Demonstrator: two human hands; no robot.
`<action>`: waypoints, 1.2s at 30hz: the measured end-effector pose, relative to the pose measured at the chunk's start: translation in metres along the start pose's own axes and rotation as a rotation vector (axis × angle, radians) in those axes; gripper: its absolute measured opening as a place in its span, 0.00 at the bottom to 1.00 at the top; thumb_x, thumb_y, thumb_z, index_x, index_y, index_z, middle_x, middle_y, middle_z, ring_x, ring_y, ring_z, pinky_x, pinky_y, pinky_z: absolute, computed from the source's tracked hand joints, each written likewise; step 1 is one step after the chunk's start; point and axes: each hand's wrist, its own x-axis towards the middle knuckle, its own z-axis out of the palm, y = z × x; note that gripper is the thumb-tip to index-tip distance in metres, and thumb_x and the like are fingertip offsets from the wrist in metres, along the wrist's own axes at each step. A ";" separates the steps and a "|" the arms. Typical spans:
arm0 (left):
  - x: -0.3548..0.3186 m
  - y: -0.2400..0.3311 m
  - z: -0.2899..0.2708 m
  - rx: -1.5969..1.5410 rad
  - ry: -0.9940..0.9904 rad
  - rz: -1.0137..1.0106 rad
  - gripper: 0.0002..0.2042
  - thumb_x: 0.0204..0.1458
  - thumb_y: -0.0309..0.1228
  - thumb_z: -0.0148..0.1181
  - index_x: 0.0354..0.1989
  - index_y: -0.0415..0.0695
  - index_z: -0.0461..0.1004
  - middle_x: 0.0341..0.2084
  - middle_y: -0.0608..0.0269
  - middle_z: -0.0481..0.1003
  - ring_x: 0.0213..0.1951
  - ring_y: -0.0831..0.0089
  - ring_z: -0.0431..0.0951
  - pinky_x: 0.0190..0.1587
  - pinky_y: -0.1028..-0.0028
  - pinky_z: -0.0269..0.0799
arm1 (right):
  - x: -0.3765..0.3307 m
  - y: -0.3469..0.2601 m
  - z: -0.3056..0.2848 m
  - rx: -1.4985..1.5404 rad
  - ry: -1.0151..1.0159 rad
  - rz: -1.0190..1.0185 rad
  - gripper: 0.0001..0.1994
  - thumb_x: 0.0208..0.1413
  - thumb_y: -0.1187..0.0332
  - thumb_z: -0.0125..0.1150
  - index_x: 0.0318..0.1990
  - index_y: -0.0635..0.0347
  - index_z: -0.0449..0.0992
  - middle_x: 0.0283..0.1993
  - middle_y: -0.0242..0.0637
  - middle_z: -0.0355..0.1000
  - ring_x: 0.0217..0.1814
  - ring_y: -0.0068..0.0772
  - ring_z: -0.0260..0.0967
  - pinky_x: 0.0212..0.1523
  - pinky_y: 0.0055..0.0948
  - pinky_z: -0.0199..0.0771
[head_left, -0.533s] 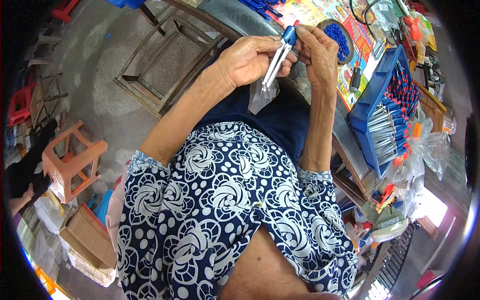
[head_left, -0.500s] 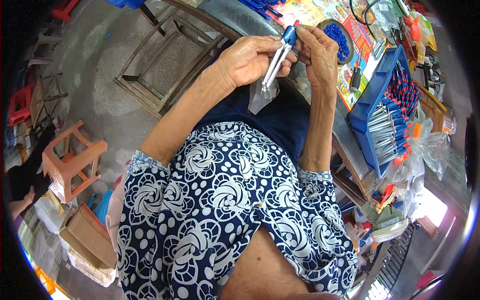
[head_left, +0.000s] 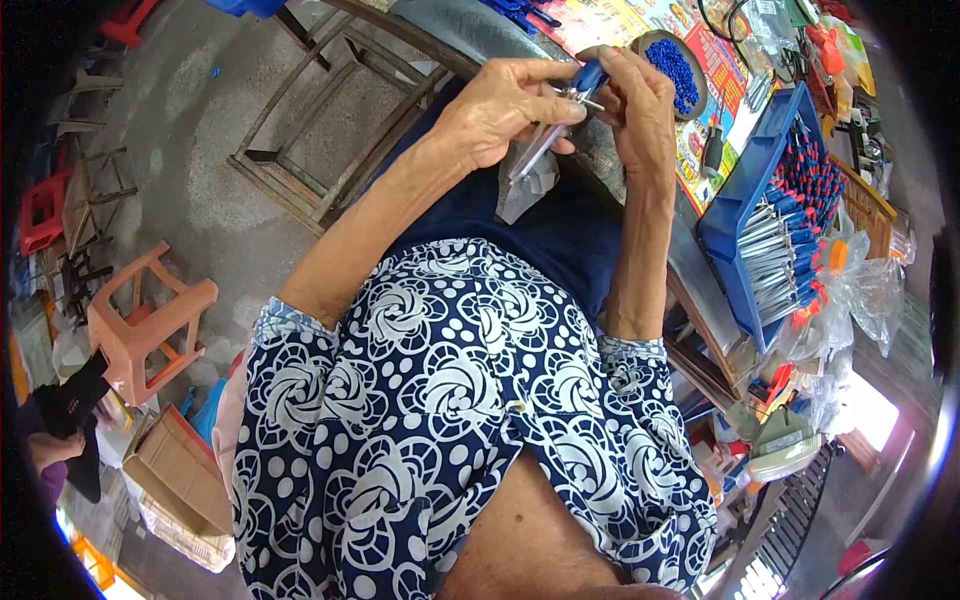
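Note:
A drawing compass with a blue head [head_left: 590, 76] and pale metal legs is held between my two hands above my lap, beside the table edge. My left hand [head_left: 495, 112] pinches it from the left, thumb and forefinger near the top of the legs. On the other side, my right hand [head_left: 640, 105] has its fingers closed round the blue head. One leg slants down toward me, while another metal part sticks out to the right by my right fingers. My fingers hide much of the compass. A clear plastic piece [head_left: 525, 190] hangs below it.
On the table, a round bowl [head_left: 705, 95] holds small blue parts. A dark-handled screwdriver [head_left: 713, 152] lies near a blue tray [head_left: 718, 235] full of similar compasses. Clear plastic bags [head_left: 870, 300] are beyond it. An orange stool [head_left: 125, 345] stands on the floor at left.
The compass has tilted and its legs, side by side before, now point different ways. My left thumb has moved over the leg tops. At far left, another person has shifted.

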 end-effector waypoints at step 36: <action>-0.006 0.012 0.006 0.162 -0.045 -0.045 0.21 0.48 0.25 0.56 0.50 0.30 0.62 0.28 0.46 0.74 0.25 0.63 0.78 0.27 0.74 0.77 | 0.007 0.016 -0.009 0.200 -0.185 0.015 0.15 0.52 0.65 0.49 0.39 0.70 0.72 0.22 0.25 0.63 0.17 0.10 0.48 0.16 0.12 0.43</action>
